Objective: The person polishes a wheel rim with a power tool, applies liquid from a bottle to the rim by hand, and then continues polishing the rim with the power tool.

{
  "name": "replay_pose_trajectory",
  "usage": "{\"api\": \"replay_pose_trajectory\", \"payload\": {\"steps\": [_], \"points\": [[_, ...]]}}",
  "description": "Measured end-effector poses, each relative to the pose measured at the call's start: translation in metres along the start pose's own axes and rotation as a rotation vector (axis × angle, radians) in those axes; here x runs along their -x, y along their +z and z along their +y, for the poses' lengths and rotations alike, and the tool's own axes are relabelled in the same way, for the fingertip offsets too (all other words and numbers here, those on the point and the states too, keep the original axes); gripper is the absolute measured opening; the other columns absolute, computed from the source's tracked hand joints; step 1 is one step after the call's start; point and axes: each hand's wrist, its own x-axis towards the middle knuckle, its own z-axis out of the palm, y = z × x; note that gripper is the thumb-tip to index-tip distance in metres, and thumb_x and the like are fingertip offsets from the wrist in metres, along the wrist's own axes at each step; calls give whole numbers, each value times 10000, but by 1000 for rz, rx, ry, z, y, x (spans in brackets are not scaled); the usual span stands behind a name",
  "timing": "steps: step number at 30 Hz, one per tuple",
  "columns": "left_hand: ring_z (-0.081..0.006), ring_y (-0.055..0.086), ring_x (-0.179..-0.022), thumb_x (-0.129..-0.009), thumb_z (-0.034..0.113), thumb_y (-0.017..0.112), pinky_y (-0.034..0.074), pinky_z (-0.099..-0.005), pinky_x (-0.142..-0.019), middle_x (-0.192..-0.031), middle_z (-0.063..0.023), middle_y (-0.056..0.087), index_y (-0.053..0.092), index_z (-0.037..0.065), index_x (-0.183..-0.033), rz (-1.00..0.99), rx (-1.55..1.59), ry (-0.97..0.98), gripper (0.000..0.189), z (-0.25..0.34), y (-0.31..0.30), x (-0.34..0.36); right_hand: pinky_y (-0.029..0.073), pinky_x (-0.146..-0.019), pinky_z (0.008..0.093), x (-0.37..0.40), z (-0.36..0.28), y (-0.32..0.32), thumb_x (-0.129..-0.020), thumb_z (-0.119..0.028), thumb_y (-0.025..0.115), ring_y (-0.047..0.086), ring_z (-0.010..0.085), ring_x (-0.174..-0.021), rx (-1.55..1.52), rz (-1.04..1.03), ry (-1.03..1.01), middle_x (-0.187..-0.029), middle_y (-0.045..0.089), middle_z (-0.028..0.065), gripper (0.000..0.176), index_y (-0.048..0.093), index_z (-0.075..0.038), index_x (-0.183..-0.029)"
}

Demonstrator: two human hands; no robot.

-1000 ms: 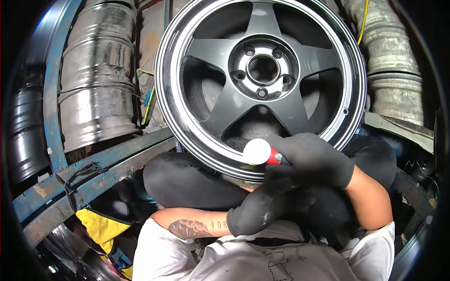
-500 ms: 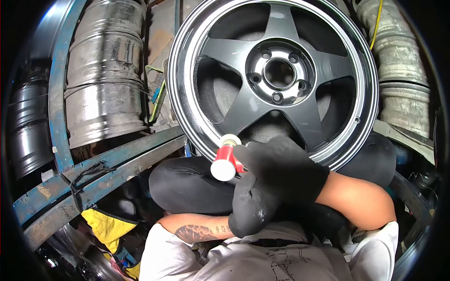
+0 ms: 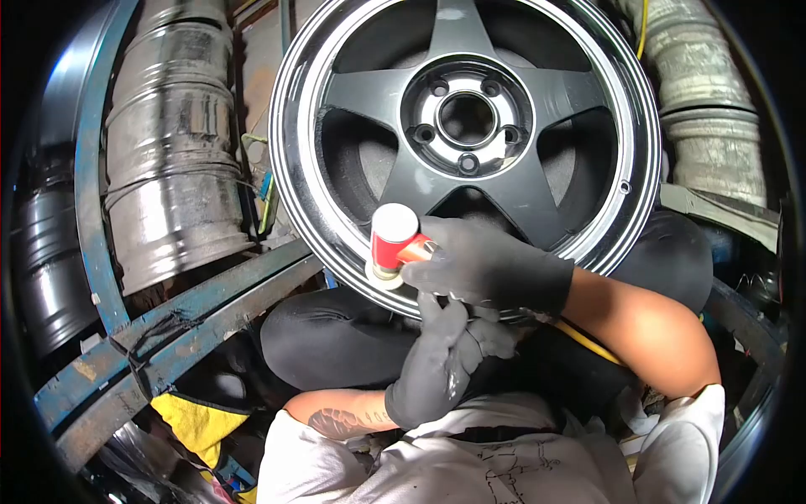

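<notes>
A black five-spoke wheel rim (image 3: 420, 185) with a bright polished lip lies tilted across my legs. My right hand (image 3: 491, 265), in a dark glove, grips a small red polisher (image 3: 388, 252) with a white cap. Its pale round pad (image 3: 384, 279) is at the rim's lip, at the lower left. Just below, my gloved left hand (image 3: 441, 353) is close under my right hand with its fingers curled near the rim's lower edge. I cannot tell what is in its fingers.
Stacked metal wheel barrels (image 3: 176, 143) stand at the left, and more (image 3: 709, 109) at the right. A blue metal frame (image 3: 201, 307) runs beside my left knee. A yellow cloth (image 3: 197, 424) hangs below it. A yellow hose (image 3: 592, 343) passes under my right forearm.
The polisher has tilted over, its white cap now up and its pad down at the rim's lip. The rim has shifted left and up in view. My left hand shows more clearly beneath the right.
</notes>
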Motion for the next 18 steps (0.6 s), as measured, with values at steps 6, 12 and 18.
{"api": "replay_pose_trajectory", "payload": {"steps": [6,12,18], "points": [[-300,629,-1138,-1082,312,513,508,-441,-1027,-1418,-199,491,191,94,-1564,-5,-146,-158,619,0,26,1,549,-802,433,29,3,-16,-926,-345,656,713,359,-912,-50,-39,69,-943,696,257,459,617,80,-1096],[-314,669,-1030,-1066,303,529,551,-447,-942,-1249,-178,600,359,54,-1486,146,-41,88,517,5,22,-2,553,-726,388,-17,23,-1,-938,-383,673,698,280,-786,-129,-42,-33,-879,705,178,488,617,72,-1106],[-320,680,-956,-1061,290,534,558,-455,-891,-1159,-173,622,396,35,-1446,130,-83,242,482,12,10,-5,480,-559,280,-31,1,-6,-1003,-368,654,590,109,-636,-126,-151,-47,-800,635,49,435,625,19,-1198]]}}
